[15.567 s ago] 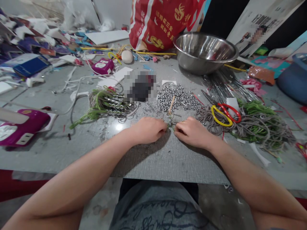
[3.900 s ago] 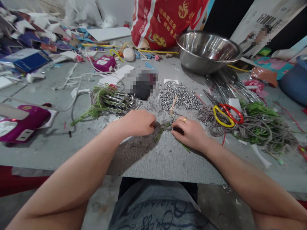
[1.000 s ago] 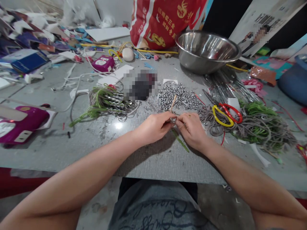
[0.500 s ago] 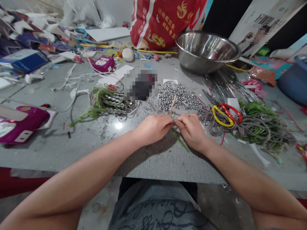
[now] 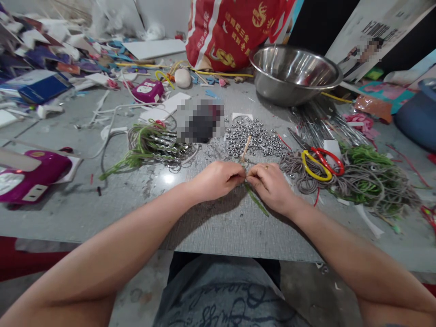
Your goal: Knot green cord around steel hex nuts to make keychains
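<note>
Grip: left hand [image 5: 221,180] and right hand [image 5: 270,185] pinched on green cord [image 5: 256,201], fingertips hiding details
Cord: trailing toward near edge
Table [image 5: 214,231]: grey, scrap-littered
Back: red bag [image 5: 221,34], steel bowl [image 5: 289,86], pale wall [image 5: 166,13]

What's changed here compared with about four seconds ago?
The left hand has moved rightward, its fingertips now almost meeting those of the right hand; both seem to pinch the green cord. A green strand beside the left hand has gone from view. The cord's loose end, the scissors, steel basin and metal beads stayed put.
</note>
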Available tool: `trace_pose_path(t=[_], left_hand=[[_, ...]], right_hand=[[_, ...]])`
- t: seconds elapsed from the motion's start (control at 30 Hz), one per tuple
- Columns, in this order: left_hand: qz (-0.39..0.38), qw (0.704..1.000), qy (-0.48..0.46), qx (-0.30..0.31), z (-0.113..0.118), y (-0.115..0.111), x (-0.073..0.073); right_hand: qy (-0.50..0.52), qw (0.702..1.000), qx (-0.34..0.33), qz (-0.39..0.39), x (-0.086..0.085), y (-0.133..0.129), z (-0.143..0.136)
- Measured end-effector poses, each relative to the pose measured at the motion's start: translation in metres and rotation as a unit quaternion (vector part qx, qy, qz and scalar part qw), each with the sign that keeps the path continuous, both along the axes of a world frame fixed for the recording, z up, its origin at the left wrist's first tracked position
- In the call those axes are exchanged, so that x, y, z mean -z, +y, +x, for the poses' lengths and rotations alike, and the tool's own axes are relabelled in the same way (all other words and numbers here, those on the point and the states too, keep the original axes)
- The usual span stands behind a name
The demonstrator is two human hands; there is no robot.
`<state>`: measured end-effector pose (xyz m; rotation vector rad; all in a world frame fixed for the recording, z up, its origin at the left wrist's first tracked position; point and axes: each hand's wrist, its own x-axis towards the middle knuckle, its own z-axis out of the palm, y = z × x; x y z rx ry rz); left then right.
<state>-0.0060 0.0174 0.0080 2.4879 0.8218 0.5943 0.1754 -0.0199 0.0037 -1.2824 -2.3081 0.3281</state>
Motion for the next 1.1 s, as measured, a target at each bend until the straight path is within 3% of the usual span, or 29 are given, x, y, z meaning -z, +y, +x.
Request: trace_pose_path(t=[0.33,0.73,1.1], left_hand=[[-0.022,0.996,0.072,0.048,-0.0064,0.0108,0.0018],[-0.006,0.986,0.166,0.016,-0.0026,0.0059,-0.0025],[-0.015,0.984,0.175,-0.005,0.0008,0.0041,0.0007]], right_hand=[[-0.065,0.997,-0.043,-0.024,0.0028,0.0001,0.0023],[-0.051,0.997,-0.031,-0.042,0.0040,0.0028,0.0025],[-0.023,0.998,-0.032,-0.043,0.0044,0.0026,0.0019]])
